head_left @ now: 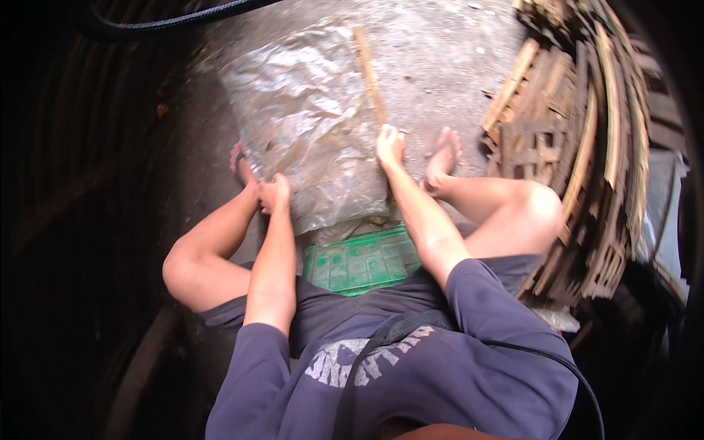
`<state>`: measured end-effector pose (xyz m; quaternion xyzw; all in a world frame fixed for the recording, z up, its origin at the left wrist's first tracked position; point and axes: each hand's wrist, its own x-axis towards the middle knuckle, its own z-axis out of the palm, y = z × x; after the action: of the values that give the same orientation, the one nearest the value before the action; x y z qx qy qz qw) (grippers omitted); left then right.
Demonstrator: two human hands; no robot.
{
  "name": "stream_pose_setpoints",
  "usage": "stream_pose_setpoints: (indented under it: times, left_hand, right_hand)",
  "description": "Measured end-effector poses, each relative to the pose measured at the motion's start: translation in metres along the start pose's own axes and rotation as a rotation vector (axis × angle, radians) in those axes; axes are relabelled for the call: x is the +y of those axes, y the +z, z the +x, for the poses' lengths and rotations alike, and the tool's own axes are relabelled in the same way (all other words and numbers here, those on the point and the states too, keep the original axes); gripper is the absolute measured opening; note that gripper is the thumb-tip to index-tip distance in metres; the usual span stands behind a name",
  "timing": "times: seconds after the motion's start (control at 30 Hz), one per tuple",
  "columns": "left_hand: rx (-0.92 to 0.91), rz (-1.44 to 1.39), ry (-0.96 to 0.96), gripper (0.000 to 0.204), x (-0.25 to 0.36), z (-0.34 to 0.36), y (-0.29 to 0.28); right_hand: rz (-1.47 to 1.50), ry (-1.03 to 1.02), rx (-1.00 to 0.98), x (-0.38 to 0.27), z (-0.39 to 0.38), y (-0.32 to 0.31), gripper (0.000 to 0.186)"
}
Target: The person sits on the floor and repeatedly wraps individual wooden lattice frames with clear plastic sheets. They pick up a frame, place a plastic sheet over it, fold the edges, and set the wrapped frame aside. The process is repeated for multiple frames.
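A crumpled clear plastic sheet (308, 110) is spread over the ground between my feet. Along its right edge lies a thin wooden strip (369, 73), and my right hand (391, 144) is closed round the near end of it. My left hand (275, 193) is closed at the sheet's near left edge, beside my left shin; its fingertips are partly hidden. What lies under the sheet cannot be made out. A green plastic crate (361, 260), worn and dusty, is between my thighs, just below the sheet's near edge.
Long wooden slats (587, 147) are heaped at the right, with a small piece of lattice (532, 147) among them. The concrete floor (440, 59) stretches ahead. A dark cable (183, 18) crosses the top left. Deep shadow covers the left side.
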<state>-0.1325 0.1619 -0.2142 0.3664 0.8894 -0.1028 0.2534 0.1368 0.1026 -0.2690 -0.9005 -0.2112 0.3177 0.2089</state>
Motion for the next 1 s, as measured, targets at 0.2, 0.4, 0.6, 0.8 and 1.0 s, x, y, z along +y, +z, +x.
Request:
stream_pose_setpoints:
  times: [0.2, 0.4, 0.6, 0.8, 1.0]
  left_hand:
    - [0.108, -0.157, -0.073, 0.086, 0.017, 0.007, 0.020]
    - [-0.040, -0.393, 0.338, 0.080, 0.125, -0.058, -0.022]
    - [-0.306, -0.512, 0.909, 0.061, 0.193, 0.017, -0.095]
    - [-0.526, -0.620, 0.894, 0.046, 0.192, -0.064, -0.202]
    - [-0.588, -0.723, 0.858, 0.045, 0.164, -0.083, -0.221]
  right_hand:
    - [0.002, 0.037, -0.086, -0.053, 0.013, -0.076, 0.040]
    - [0.086, -0.244, 0.067, -0.096, 0.083, -0.265, 0.028]
    - [-0.406, -0.334, 0.490, -0.138, 0.023, -0.470, 0.039]
    - [-0.659, -0.063, 0.815, -0.019, -0.021, -0.578, 0.049]
    - [-0.612, 0.030, 0.640, -0.006, -0.023, -0.574, 0.048]
